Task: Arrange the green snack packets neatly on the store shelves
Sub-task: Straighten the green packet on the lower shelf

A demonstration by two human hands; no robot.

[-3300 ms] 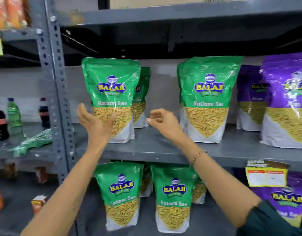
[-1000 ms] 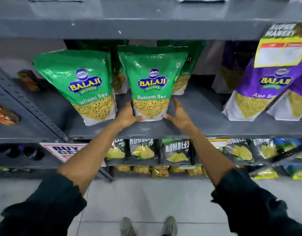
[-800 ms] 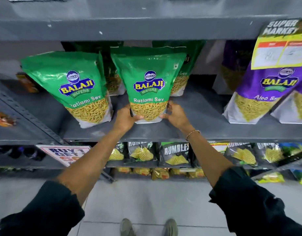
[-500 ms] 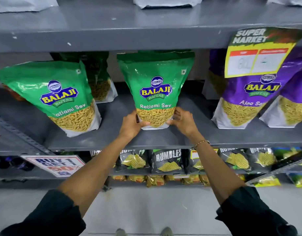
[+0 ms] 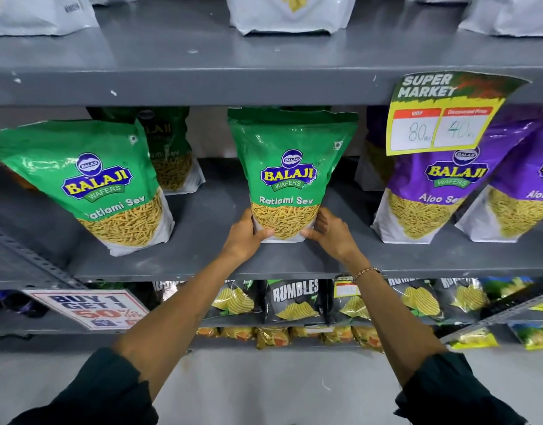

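Note:
A green Ratlami Sev packet [image 5: 290, 167] stands upright in the middle of the grey shelf [image 5: 202, 259]. My left hand [image 5: 244, 236] grips its lower left corner and my right hand [image 5: 330, 233] grips its lower right corner. A second green packet [image 5: 89, 182] leans at the left of the same shelf. Behind it, a third green packet [image 5: 172, 154] stands deeper in, partly hidden.
Purple Aloo Sev packets [image 5: 442, 191] fill the shelf's right side, under a yellow price tag [image 5: 439, 118]. White packet bottoms [image 5: 291, 13] stand on the shelf above. Black Rumbles chip bags [image 5: 294, 302] and a "Buy 1 Get 1" sign [image 5: 89, 308] sit below.
The view dropped from the upper shelf to this one. Both hands closed on the middle green packet's base and slid it right, away from the left packet, standing it straighter.

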